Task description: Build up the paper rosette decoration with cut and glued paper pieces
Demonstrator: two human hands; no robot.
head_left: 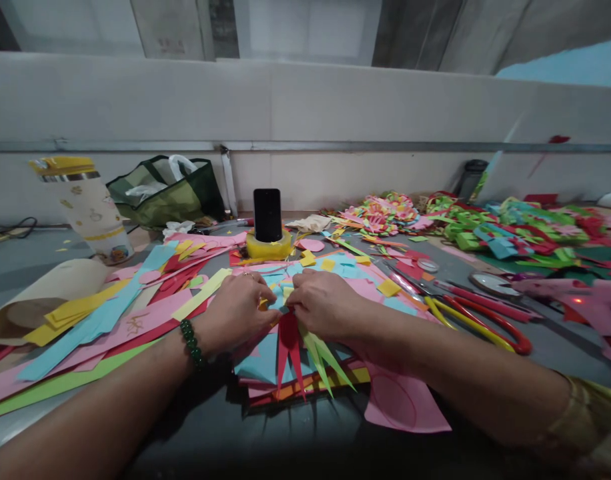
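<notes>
My left hand (235, 312) and my right hand (321, 303) meet at the middle of the grey table (195, 433), fingers pinched together on a small paper craft piece (298, 350) with pointed red and green strips that hang toward me. A green bead bracelet (192, 343) circles my left wrist. Under the hands lies a stack of blue, pink and orange paper sheets (385, 400).
A black phone (267, 215) stands in a yellow tape roll (269, 247) behind the hands. Red and yellow scissors (485, 323) and a pink glue gun (585, 303) lie right. Finished paper flowers (385, 213) sit far right. A cup (93, 210), a green bag (168, 190) and paper strips (95, 320) sit left.
</notes>
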